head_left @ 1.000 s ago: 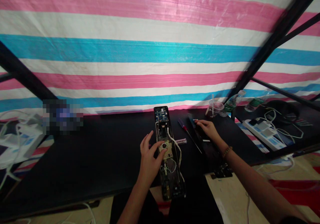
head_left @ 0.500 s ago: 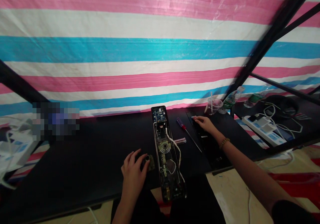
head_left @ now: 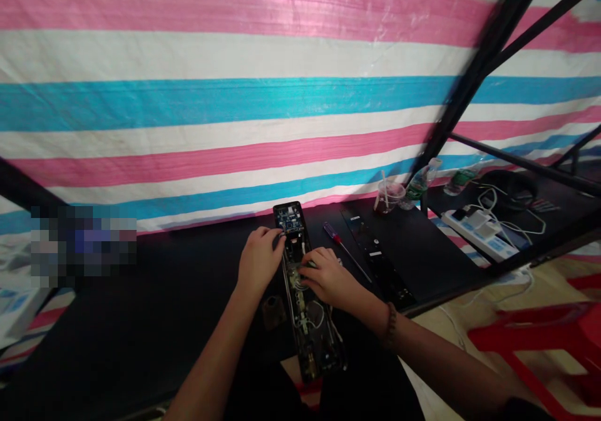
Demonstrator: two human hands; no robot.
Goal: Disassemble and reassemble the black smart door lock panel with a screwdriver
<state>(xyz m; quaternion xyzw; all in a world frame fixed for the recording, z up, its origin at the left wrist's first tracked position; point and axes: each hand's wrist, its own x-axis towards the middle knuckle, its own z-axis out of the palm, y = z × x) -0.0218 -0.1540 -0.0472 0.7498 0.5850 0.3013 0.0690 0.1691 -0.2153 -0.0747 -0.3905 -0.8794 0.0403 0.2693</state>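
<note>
A long black device casing [head_left: 313,350], its inside laid bare, lies lengthwise in front of me and overhangs the table's near edge. At its far end sits a blue circuit board [head_left: 292,218]. My left hand [head_left: 261,259] has its fingers pinched together at the board's lower left edge; whatever they hold is too small to name. Over the casing's middle, my right hand [head_left: 328,277] has curled fingers, with a small greenish bit showing between them. A white cable [head_left: 315,324] loops inside the casing. Left of it lies a small, dark brownish piece [head_left: 273,312].
Right of the casing lie a screwdriver [head_left: 346,252] and a long black panel [head_left: 382,264]. Behind them stand a plastic cup [head_left: 389,197] and a bottle [head_left: 419,186]. A power strip [head_left: 483,233] is farther right, a red stool [head_left: 544,330] below. Striped sheeting hangs behind.
My right hand has left the black panel and come to the casing's middle. My left hand has moved up from the brownish piece to the circuit board's edge. The view has shifted slightly.
</note>
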